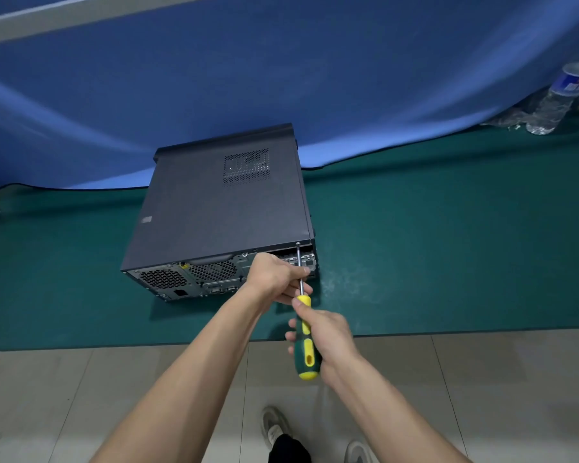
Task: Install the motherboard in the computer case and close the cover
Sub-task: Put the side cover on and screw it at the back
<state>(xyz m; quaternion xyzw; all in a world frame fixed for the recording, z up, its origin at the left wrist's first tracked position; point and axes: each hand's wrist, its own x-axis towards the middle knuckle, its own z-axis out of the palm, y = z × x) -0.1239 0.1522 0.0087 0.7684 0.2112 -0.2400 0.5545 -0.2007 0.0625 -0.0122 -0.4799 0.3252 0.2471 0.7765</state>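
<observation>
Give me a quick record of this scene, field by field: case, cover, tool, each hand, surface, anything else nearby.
case: black computer case lying on its side, rear panel toward the person
cover: side cover already on, facing up
tool: screwdriver, yellow and green handle, tip at the rear top edge near the right corner
right hand: right hand grips the handle
left hand: left hand pinches and steadies the metal shaft
surface: green mat on a tiled floor
backdrop: blue cloth
nearby: plastic water bottle at far right
</observation>
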